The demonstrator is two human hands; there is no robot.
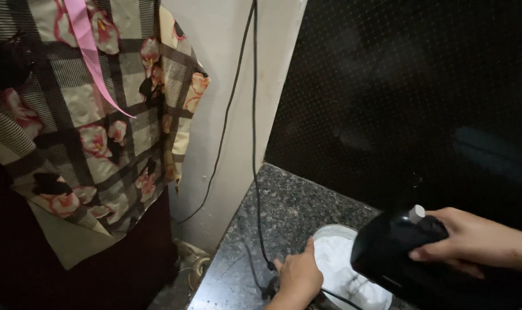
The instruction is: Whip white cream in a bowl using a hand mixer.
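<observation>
Mixer is gripped by right hand, fingers clamped on its body, beaters in white batter. Bowl is steadied on bench by left hand, fingers closed on rim. Risk noted: spatter if beaters are lifted (cord hangs close, could snag).

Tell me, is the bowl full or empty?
Not empty: white stuff fills the bowl under the black mixer. How deep, I cannot tell.
</observation>
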